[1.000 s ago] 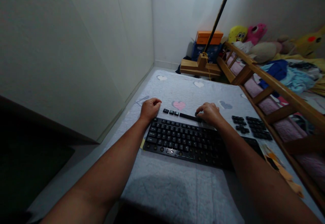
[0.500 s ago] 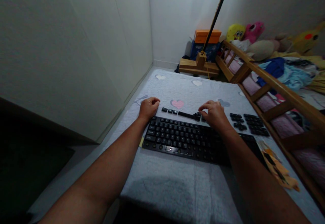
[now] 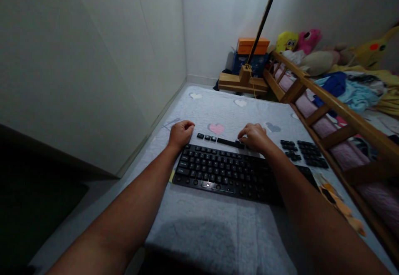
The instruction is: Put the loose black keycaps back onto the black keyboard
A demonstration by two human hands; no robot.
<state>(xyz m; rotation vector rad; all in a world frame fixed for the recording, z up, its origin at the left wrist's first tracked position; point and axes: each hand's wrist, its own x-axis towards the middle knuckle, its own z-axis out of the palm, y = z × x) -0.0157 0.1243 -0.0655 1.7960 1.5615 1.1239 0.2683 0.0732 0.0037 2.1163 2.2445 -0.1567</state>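
A black keyboard [image 3: 215, 167] lies on the cloth, its nearest row bare of keycaps. Behind it runs a line of loose black keycaps [image 3: 207, 137], with the long space bar [image 3: 230, 143] among them. My right hand [image 3: 254, 137] is at the right end of the space bar, thumb and fingers pinched on a small dark keycap [image 3: 238, 142], partly hidden. My left hand [image 3: 181, 133] rests closed behind the keyboard's far left corner, left of the loose keycaps. Whatever its curled fingers may hold is hidden.
More loose keycaps [image 3: 311, 154] lie grouped at the right. An orange patterned cloth or print [image 3: 346, 210] is beside the keyboard. A wooden bed rail [image 3: 339, 106] borders the right side, a pale cabinet [image 3: 124, 79] the left. A wooden stand [image 3: 245, 81] is beyond the far edge.
My right hand has moved slightly left and lowered toward the cloth by the space bar's right end. My left hand stays closed in place. The view has shifted slightly.
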